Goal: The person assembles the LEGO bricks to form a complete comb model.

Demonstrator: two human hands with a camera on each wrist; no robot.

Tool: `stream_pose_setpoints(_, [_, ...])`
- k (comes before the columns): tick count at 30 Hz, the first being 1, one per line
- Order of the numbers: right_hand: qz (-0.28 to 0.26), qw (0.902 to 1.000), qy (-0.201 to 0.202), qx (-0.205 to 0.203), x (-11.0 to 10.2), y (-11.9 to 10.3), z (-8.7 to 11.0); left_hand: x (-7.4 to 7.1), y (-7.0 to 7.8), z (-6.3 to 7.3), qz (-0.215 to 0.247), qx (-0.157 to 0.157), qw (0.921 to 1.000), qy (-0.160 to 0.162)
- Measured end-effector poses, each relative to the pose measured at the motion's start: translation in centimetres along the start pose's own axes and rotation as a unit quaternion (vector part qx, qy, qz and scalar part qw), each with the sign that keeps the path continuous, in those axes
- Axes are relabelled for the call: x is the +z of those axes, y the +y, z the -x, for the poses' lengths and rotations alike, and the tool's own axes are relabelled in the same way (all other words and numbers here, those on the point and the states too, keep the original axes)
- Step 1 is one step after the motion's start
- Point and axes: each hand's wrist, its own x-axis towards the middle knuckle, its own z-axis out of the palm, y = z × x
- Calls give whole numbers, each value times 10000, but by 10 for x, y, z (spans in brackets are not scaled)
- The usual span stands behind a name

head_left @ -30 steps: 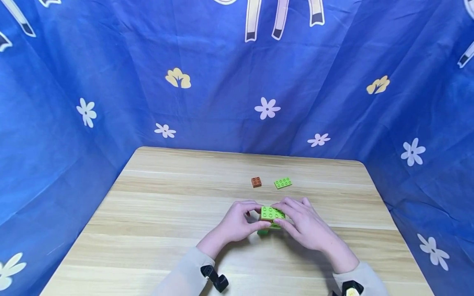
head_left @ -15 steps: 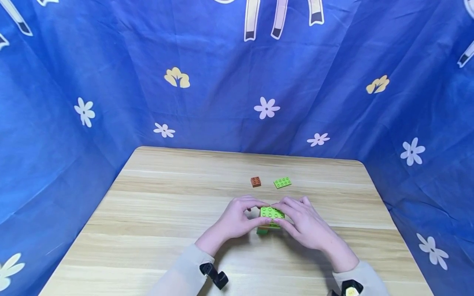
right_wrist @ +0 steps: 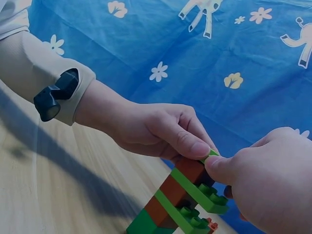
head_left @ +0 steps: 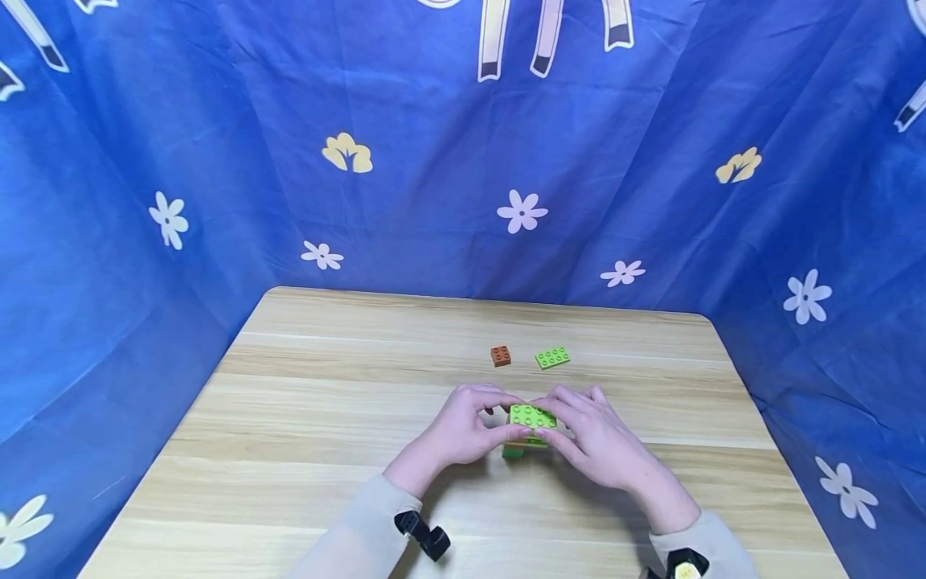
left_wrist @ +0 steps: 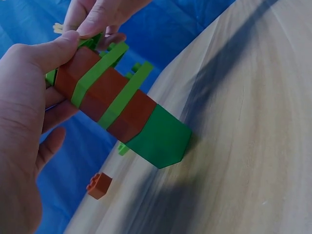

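A toy brick tower point(left_wrist: 114, 85) stands on the table, its brown bricks alternating with light green plates above a dark green base brick point(left_wrist: 163, 139). On its top is a light green eight-stud plate point(head_left: 531, 415). My left hand point(head_left: 466, 426) grips the tower's top from the left, thumb in front and index finger behind. From the right, my right hand point(head_left: 596, 441) pinches the same top end, its thumbtip beside the left one. In the wrist views, two lower plates jut out past the brown bricks on one side.
Behind the hands, a small brown four-stud brick point(head_left: 501, 356) and a loose light green plate point(head_left: 553, 358) lie on the wooden table point(head_left: 325, 362). A blue patterned curtain point(head_left: 434, 201) hangs around the table's back and sides.
My left hand's fingers have slid right along the top plate, nearer the right hand's fingertips. Less of the brown brick under that plate shows now. The right hand has hardly moved.
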Motion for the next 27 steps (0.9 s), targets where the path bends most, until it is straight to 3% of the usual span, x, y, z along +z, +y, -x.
stream_pose_setpoints(16, [-132, 9999, 79, 17, 3, 5, 1, 5, -1, -1, 139, -17, 9999, 55])
stream_pose_setpoints(27, [-324, 9994, 93, 22, 4, 7, 3, 9, -4, 0, 75, 319, 9993, 196])
